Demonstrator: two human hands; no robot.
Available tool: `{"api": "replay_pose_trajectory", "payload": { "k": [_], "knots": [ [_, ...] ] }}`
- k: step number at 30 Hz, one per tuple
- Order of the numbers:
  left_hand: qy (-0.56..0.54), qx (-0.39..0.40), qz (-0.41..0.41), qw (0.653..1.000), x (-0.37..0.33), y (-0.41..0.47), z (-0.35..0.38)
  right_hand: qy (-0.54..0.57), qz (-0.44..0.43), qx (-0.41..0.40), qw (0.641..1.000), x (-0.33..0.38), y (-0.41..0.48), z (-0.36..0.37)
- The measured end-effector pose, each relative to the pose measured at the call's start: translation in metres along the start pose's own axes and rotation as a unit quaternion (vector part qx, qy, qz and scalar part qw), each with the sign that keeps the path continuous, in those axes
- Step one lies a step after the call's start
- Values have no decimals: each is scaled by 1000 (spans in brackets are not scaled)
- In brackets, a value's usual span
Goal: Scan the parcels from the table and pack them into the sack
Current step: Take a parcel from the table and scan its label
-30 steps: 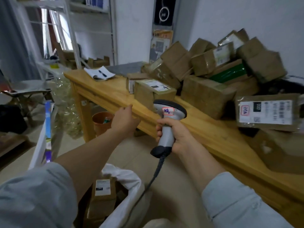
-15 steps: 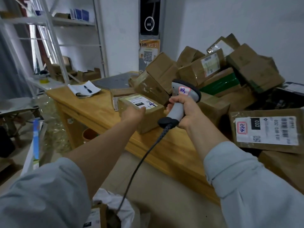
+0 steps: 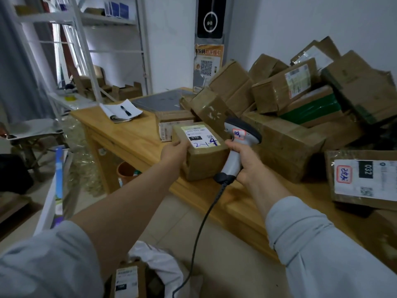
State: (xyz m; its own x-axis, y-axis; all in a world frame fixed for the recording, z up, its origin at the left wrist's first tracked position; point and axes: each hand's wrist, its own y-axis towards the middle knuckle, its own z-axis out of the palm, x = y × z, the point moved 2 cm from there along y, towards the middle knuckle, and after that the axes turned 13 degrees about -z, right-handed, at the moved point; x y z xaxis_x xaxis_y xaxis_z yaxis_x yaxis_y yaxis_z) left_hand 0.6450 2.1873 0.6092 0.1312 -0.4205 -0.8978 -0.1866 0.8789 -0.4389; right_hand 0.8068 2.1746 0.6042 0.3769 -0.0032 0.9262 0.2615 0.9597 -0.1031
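The labelled parcel (image 3: 204,162), a small brown carton marked "2-1-4", sat on the wooden surface (image 3: 129,136) near its front edge. The left hand (image 3: 174,150) had its fingers clasped on the carton's left end. The right hand (image 3: 245,162) had its fingers wrapped round the handle of the corded barcode scanner (image 3: 241,131), whose head was just beside the carton's label. Below, the white sack (image 3: 163,267) stood open on the floor with another parcel (image 3: 126,280) inside.

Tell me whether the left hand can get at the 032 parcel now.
Probably not directly: the left hand holds the 2-1-4 parcel, and the right hand with the scanner lies between it and the 032 parcel.
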Motion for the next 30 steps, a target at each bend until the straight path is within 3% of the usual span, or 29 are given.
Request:
{"api": "replay_pose_trajectory", "payload": {
  "k": [5, 9, 15, 18, 21, 30],
  "knots": [
    [-74, 100, -29, 992, 17, -22, -22, 12, -30, -6, 999, -12, -32, -6],
    [-58, 146, -30, 987, 19, -42, -48, 12, -72, 7, 997, -10, -68, -7],
    [31, 62, 34, 997, 36, -65, -99, -133, -145, 15, 980, -5, -127, -5],
    [50, 23, 60, 997, 46, -72, -123, -179, -155, 87, 968, -10, -157, 4],
    [38, 26, 71, 996, 57, -73, -142, -174, -145, 128, 966, -18, -181, 18],
    [22, -17, 90, 996, 75, -71, -179, -132, -93, 143, 976, -37, -199, 49]
  ]
}}
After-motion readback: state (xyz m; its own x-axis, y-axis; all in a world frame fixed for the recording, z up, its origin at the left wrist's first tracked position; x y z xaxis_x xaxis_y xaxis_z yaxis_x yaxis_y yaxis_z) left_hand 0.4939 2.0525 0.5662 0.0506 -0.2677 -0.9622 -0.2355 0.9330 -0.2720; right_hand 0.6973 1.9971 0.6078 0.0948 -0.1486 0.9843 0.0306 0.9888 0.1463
